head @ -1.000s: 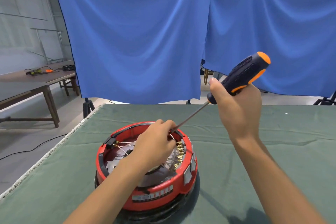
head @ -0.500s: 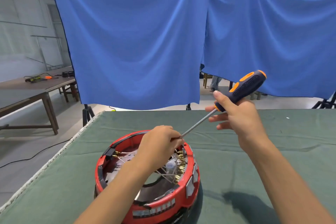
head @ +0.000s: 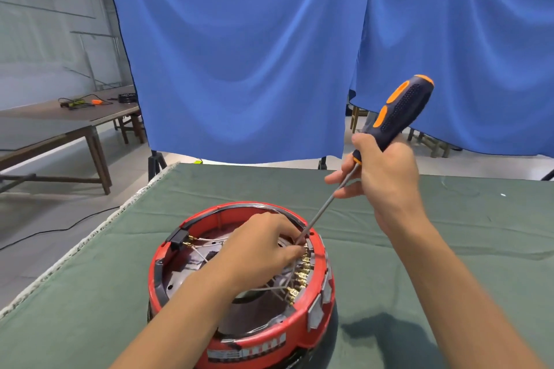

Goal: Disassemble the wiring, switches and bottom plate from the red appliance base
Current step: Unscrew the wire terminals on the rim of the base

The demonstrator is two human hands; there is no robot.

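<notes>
The red appliance base (head: 299, 331) lies upside down on the green cloth, near the front. Inside it run pale wires (head: 207, 241) and a row of brass terminals (head: 301, 275) along the right wall; a black switch block (head: 177, 238) sits at the upper left rim. My left hand (head: 263, 252) reaches into the base, its fingertips pinching the tip end of the screwdriver shaft (head: 326, 204) at the terminals. My right hand (head: 386, 177) grips the dark blue and orange screwdriver handle (head: 398, 111), which slants up to the right. The screwdriver tip is hidden by my left fingers.
The table covered in green cloth (head: 434, 249) stretches right and back, its left edge (head: 90, 237) close to the base. Blue curtains (head: 239, 54) hang behind. A wooden bench (head: 60, 123) with tools stands at far left, and a cable runs across the floor.
My right hand has closed its fingers round the screwdriver handle again and tilted it steeper. The left hand stays at the terminals. The camera has shifted slightly.
</notes>
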